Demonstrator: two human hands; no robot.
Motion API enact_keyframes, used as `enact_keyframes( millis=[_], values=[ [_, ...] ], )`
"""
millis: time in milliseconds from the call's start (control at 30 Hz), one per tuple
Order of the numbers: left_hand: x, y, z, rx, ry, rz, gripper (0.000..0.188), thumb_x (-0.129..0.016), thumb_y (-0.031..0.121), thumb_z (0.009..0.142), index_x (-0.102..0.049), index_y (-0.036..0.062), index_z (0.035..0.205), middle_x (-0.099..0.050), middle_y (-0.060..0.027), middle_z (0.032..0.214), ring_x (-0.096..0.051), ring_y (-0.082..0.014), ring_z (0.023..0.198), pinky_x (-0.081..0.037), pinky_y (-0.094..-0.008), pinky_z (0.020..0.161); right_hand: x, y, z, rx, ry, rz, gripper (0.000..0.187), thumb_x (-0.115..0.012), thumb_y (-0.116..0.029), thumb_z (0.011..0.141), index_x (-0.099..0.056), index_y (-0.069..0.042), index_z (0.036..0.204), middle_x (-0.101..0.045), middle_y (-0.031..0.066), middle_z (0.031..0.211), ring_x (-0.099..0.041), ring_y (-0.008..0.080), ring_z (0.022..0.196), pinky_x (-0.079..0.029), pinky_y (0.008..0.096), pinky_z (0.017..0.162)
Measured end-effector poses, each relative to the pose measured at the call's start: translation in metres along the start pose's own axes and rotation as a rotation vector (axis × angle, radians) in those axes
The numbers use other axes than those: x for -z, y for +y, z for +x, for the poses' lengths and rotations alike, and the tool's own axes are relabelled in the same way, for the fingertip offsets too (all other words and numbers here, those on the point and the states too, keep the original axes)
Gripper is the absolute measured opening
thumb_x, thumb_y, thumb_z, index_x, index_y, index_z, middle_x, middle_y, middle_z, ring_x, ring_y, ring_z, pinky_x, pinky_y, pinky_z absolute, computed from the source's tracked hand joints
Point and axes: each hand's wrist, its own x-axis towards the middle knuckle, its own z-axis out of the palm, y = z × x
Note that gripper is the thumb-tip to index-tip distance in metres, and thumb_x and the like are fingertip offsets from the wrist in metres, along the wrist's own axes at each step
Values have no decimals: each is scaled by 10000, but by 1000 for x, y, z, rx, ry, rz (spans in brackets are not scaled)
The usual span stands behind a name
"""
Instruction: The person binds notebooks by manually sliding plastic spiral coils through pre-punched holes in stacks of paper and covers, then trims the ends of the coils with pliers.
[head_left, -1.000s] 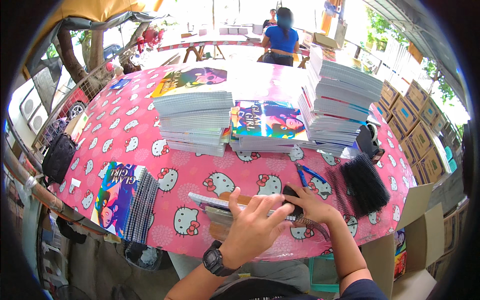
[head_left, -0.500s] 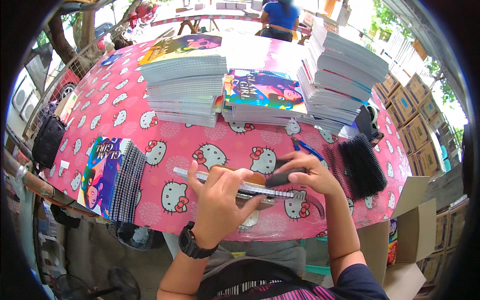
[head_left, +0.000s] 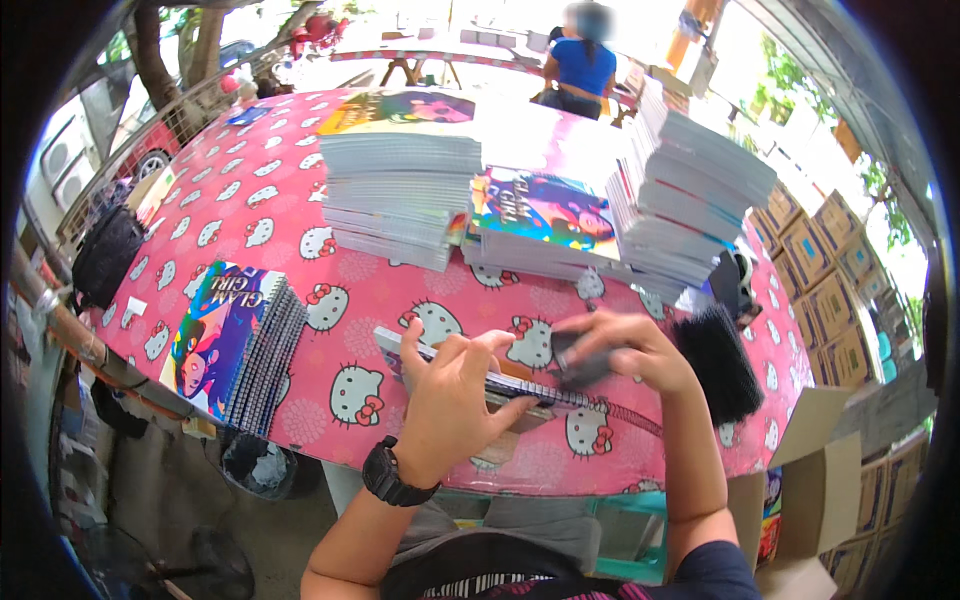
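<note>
Near the table's front edge, my left hand [head_left: 452,395] is closed round a notebook [head_left: 505,385] held edge-up, thumb on the near side and fingers on the far side. A dark wire coil runs along its top edge, and the coil's loose tail [head_left: 630,415] sticks out to the right. Just above the coil, my right hand [head_left: 635,345] is bent round a dark rounded piece [head_left: 583,362], blurred by motion; I cannot make out its kind. To the right lies a bunch of black spiral coils [head_left: 722,365].
A stack of coil-bound notebooks [head_left: 222,335] stands at the left. Farther back are a tall stack [head_left: 400,190], a lower one [head_left: 545,215] and a leaning stack [head_left: 690,190]. An open carton [head_left: 815,470] stands at the right edge; a person [head_left: 582,70] is beyond the table.
The view has shifted slightly. My right hand and the dark piece have moved a little along the coil, and the tail now stretches farther right. My left hand keeps its hold.
</note>
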Motion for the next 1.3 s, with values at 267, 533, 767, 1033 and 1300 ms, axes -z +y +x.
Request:
enact_keyframes(
  millis=[267, 533, 767, 1033, 1300],
  values=[
    [15, -32, -6, 97, 378, -135, 874, -855, 278, 627, -416, 65, 1353, -471, -127, 1318, -392, -240, 1283, -143, -452, 1133, -11, 8, 5, 126, -46, 459, 535, -630, -478, 841, -701, 17, 1032, -588, 229, 1234, -578, 295, 1085, -421, 400, 942],
    [-2, -66, -35, 472, 381, -1026, 525, -692, 74, 859, -483, -5, 1335, -613, -80, 1139, -561, -147, 1055, -427, -289, 938, -40, 19, 15, 163, -18, 616, 522, -609, -482, 848, -707, -3, 1030, -602, 257, 1180, -552, 297, 1133, -433, 411, 930],
    [-1, -68, -37, 504, 464, -1115, 475, -657, 75, 891, -504, -5, 1334, -605, -45, 1100, -551, -96, 980, -435, -237, 863, -39, 11, 37, 66, 15, 221, 531, -635, -483, 832, -713, 21, 982, -618, 218, 1177, -577, 289, 1079, -426, 399, 934],
    [-3, -70, -34, 541, 448, -1012, 367, -643, 97, 904, -593, 28, 1261, -521, 40, 889, -456, -50, 799, -370, -190, 691, -39, 8, 58, -98, 52, -383, 358, -606, -293, 870, -700, 11, 1033, -651, 178, 1127, -577, 244, 1042, -428, 375, 921],
    [-4, -73, -34, 531, 448, -955, 365, -643, 102, 904, -595, 34, 1260, -523, 46, 888, -432, -40, 770, -353, -184, 659, -44, 14, 81, -111, 47, -249, 432, -605, -343, 874, -680, 44, 1049, -650, 188, 1128, -595, 242, 1045, -433, 361, 928]
  ],
)
